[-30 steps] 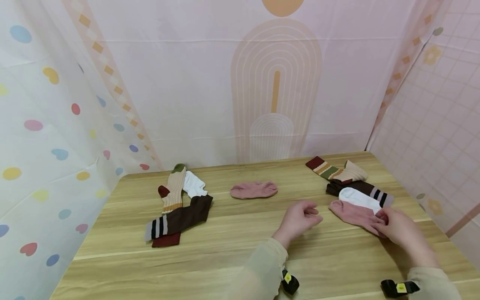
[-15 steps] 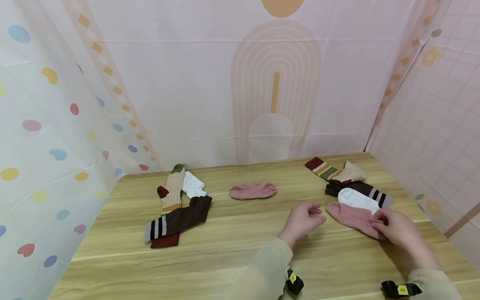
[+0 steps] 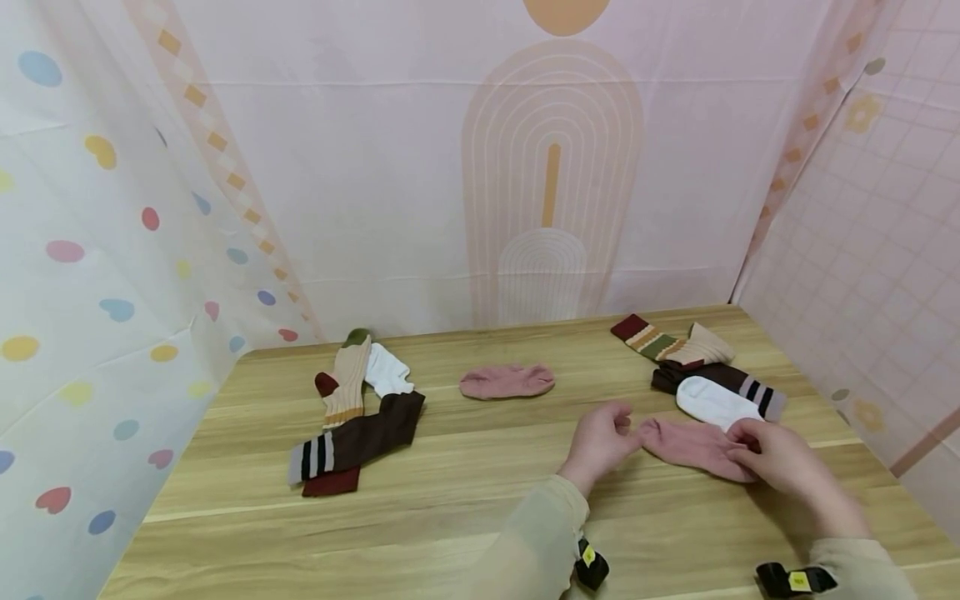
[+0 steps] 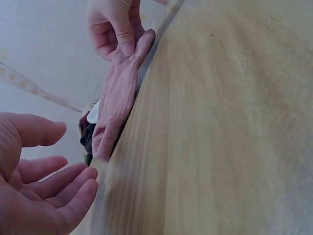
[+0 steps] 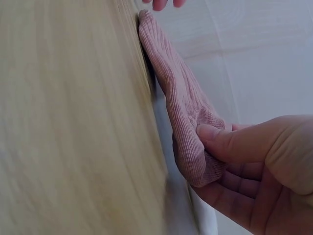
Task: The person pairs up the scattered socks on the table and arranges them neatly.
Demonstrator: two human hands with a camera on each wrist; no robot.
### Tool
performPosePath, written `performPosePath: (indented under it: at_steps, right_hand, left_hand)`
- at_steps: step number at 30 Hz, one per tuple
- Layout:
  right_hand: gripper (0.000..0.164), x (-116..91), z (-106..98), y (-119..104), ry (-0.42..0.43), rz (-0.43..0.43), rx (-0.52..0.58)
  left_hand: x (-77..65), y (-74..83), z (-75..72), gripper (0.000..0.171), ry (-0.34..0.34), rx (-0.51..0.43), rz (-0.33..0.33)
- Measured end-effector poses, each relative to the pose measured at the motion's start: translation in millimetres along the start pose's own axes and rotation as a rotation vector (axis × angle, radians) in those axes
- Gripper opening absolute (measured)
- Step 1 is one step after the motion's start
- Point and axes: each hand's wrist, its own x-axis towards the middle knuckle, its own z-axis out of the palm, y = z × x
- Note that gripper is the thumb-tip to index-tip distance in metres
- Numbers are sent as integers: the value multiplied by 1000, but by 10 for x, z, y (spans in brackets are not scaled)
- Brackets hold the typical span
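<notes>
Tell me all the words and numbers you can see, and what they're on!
None can be read.
Yellow label on the left wrist's black strap: too small and blurred to read.
Yellow tag on the right wrist's strap: too small and blurred too.
Held pink sock and wall cloth: no writing visible.

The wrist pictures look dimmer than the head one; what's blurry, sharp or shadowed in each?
Head view: fairly evenly lit, with a soft shadow on the table below the right hand; left wrist view: duller, the wood grain smeared; right wrist view: also dull, the table blurred, but the held pink sock shows fairly crisp ribbing.
</notes>
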Motion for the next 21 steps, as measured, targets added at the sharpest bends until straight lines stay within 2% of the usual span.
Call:
performPosePath:
  at_steps: [6,15,21]
  right_hand:
    - [13,27,30,-28,-9,-10,19]
    - [14,35,68,-26,-2,-33,18]
    - [13,42,83,-34,-10,-23,30]
  left_hand:
    - [9,-22,21,35,4,20,-3]
    - [6,-50,39,30,-29,-43,-63]
    - [2,-62,52,21,-3,-44,-57]
